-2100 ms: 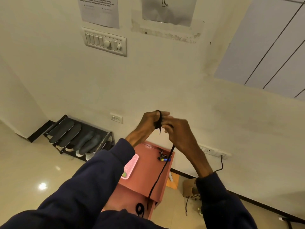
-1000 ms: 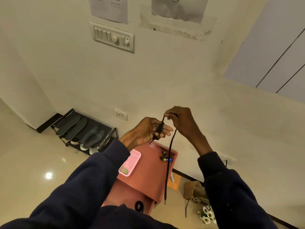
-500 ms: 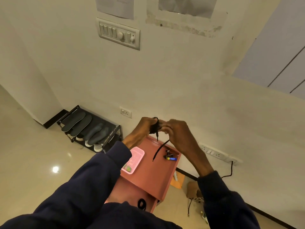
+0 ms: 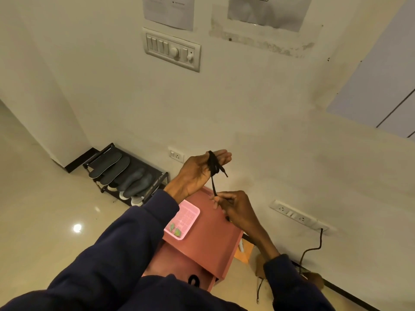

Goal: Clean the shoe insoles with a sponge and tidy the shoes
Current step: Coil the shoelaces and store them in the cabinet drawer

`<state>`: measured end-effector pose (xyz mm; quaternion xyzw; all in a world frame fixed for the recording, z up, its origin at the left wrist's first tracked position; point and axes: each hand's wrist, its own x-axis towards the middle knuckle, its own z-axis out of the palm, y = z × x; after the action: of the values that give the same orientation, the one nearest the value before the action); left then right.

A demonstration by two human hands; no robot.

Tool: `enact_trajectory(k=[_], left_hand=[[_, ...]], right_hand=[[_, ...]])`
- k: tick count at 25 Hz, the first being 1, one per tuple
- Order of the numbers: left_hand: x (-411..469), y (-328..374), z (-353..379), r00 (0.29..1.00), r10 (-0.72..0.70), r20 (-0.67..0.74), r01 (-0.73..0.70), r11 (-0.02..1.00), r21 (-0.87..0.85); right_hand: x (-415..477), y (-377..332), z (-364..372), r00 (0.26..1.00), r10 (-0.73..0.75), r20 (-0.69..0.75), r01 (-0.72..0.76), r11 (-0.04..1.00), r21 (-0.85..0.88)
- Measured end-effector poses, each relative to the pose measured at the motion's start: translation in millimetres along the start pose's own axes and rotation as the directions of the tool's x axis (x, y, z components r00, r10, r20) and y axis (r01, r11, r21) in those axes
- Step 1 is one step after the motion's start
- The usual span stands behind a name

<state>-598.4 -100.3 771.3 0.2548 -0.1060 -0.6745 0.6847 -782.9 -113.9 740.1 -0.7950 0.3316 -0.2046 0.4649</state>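
The left hand [image 4: 197,170] is raised above the red cabinet surface [image 4: 213,241], palm turned toward the camera, fingers extended and apart from the thumb. A black shoelace [image 4: 212,163] is wound in several turns round those fingers, and one short loose tip hangs to the right of the coil. From the coil a single strand runs straight down to the right hand [image 4: 235,209], which sits lower and nearer the body and pinches the strand between thumb and curled fingers. A pink tray [image 4: 195,212] lies on the left part of the surface and holds two small green pieces [image 4: 177,231]. These are possibly sponges, but they are too small to confirm. The insoles [image 4: 106,163] lie side by side on the top shelf of a low black shoe rack [image 4: 165,176], which stands on the floor [image 4: 45,209] against the wall, well apart from both hands. Two insoles are black and two are grey. Light-soled shoes [image 4: 124,195] are partly visible beneath the insoles on the lower level of the rack.
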Motion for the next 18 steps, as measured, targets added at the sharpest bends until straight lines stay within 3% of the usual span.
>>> enact_trajectory(k=[2, 4, 7, 9, 11, 13, 16, 18], left_hand=[[3.5, -2.6, -11.6, 0.995, 0.098, -0.007, -0.092, 0.951, 0.296], [4.2, -8.9, -19.1, 0.992, 0.111, -0.051, -0.066, 0.838, 0.542], [-4.7, -15.5, -10.3, 0.984, 0.032, -0.175, 0.086, 0.775, 0.626], [-11.6, -10.7, -0.5, 0.982, -0.123, -0.144, 0.187, 0.751, 0.633], [-15.2, 0.5, 4.8, 0.957, -0.268, -0.11, 0.283, 0.787, 0.549], [-17.3, 11.0, 3.8, 0.95, -0.301, -0.078, 0.309, 0.886, 0.345], [-14.0, 16.1, -5.9, 0.987, -0.152, -0.049, 0.153, 0.988, 0.02], [-7.8, 13.6, -14.9, 0.997, -0.006, -0.071, 0.006, 1.0, 0.005]], right_hand=[[-4.5, -10.7, -1.2, 0.999, -0.048, 0.006, 0.048, 0.997, -0.054], [8.7, -23.3, -15.6, 0.985, -0.173, -0.014, 0.165, 0.958, -0.237], [48.8, -36.4, -41.3, 0.938, -0.347, 0.012, 0.287, 0.755, -0.589], [73.5, -36.7, -52.9, 0.925, -0.379, -0.005, 0.298, 0.737, -0.606], [81.5, -31.1, -51.7, 0.949, -0.309, -0.068, 0.253, 0.869, -0.425], [72.2, -20.4, -36.9, 0.974, -0.195, -0.112, 0.163, 0.956, -0.243], [39.1, -7.6, 3.8, 0.992, -0.055, -0.112, 0.045, 0.996, -0.082], [19.2, -8.5, 23.8, 0.999, 0.01, -0.049, -0.013, 0.999, -0.047]])
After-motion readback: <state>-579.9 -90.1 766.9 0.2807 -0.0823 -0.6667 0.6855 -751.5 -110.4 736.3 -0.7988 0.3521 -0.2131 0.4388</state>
